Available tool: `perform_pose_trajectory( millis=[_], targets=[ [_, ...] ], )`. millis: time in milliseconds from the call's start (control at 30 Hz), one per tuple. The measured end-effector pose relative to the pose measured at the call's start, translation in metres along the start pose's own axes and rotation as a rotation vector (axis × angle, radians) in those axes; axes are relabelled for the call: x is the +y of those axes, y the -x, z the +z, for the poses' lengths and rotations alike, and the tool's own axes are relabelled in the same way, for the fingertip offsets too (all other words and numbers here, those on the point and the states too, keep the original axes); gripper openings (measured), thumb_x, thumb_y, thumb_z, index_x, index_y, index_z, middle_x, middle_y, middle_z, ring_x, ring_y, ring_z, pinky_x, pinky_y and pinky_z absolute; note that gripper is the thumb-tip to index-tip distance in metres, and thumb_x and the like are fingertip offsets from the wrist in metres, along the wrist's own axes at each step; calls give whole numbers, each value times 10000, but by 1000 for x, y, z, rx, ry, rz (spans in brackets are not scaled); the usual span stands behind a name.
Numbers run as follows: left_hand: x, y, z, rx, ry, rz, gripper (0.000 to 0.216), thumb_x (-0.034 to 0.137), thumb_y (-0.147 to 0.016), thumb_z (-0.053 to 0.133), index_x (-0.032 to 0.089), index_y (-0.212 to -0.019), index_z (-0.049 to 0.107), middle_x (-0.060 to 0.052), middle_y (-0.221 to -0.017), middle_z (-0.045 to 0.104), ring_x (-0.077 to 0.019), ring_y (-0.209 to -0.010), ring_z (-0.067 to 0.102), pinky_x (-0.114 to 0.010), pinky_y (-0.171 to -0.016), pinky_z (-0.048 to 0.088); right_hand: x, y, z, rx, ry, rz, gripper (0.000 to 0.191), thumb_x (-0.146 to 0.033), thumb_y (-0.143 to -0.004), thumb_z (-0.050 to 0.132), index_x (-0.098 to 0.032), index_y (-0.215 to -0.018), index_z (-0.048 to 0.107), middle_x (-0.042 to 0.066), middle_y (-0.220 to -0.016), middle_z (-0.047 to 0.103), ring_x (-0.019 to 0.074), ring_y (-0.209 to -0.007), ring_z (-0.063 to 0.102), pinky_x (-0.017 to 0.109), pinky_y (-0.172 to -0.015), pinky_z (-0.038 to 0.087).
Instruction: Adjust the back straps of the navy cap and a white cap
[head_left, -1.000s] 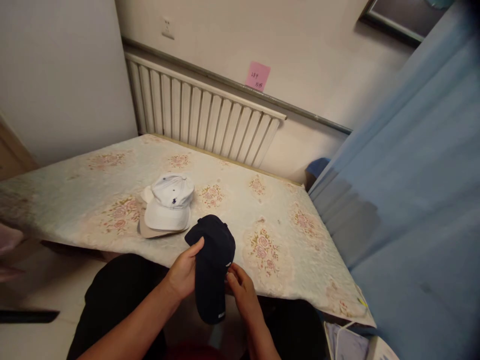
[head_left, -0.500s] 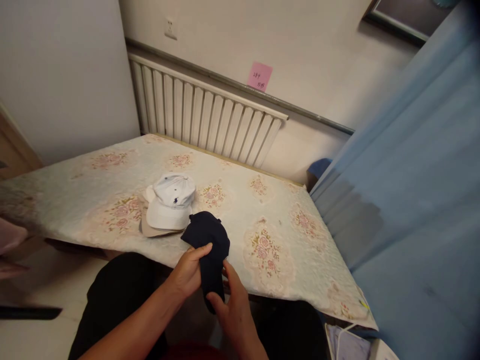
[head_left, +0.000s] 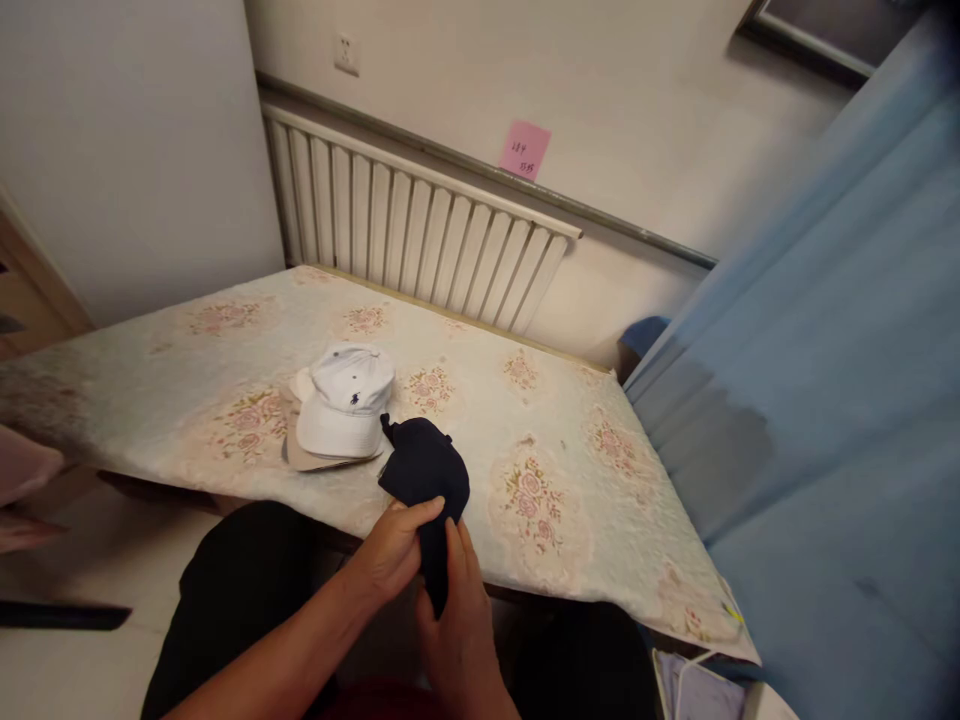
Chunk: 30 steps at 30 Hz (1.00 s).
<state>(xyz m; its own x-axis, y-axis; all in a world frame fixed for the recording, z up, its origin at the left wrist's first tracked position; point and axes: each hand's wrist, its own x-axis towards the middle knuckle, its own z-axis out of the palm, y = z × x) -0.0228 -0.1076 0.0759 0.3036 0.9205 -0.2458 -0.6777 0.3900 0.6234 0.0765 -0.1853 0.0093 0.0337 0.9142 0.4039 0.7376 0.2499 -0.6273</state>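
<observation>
Both of my hands hold a dark navy cap [head_left: 422, 468] at the near edge of the table [head_left: 525, 430]. My left hand [head_left: 390, 548] pinches the cap's brim from the left, thumb on top. My right hand [head_left: 456, 620] wraps round the folded brim from below, its fingers closed against the fabric. The cap's crown rests on the table top. Just left of it lies a white cap [head_left: 341, 400] with a small dark logo, stacked on a beige cap [head_left: 300, 458].
The table wears a pale floral cloth. A white radiator [head_left: 420, 235] runs along the far wall under a pink sticky note [head_left: 524, 150]. A blue curtain [head_left: 825, 400] hangs at the right. My dark-clothed lap [head_left: 232, 590] is below the table edge.
The navy cap's brim has been folded narrower between my hands, and its crown has shifted up onto the table. My right hand moved in under the brim.
</observation>
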Motion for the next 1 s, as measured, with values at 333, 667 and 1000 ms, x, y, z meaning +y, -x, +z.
perform_pose_trajectory(
  millis=[333,667,1000],
  targets=[
    [14,-3,9,-80,259,19,401,313,-839,591,168,-1213,605,-75,-1118,693,-239,-1121,591,-390,-1064,370,6,1,-2,0,23,10,831,31,-671,410,-202,-1452,248,100,-1481,348,261,-1345,365,491,-1053,400],
    [3,6,11,-10,124,-90,351,361,-816,611,149,-1088,674,-66,-884,741,-267,-982,649,-373,-924,464,0,-7,-7,105,76,-40,664,-90,-835,449,-197,-1454,231,155,-1481,329,287,-1360,331,544,-1029,403],
    [4,5,18,-109,182,37,384,325,-839,592,144,-1176,624,-87,-1116,685,-246,-1131,573,-390,-1044,379,4,-10,-5,108,37,-48,654,-39,-834,362,-203,-1455,235,128,-1495,313,263,-1364,327,523,-1040,405]
  ],
)
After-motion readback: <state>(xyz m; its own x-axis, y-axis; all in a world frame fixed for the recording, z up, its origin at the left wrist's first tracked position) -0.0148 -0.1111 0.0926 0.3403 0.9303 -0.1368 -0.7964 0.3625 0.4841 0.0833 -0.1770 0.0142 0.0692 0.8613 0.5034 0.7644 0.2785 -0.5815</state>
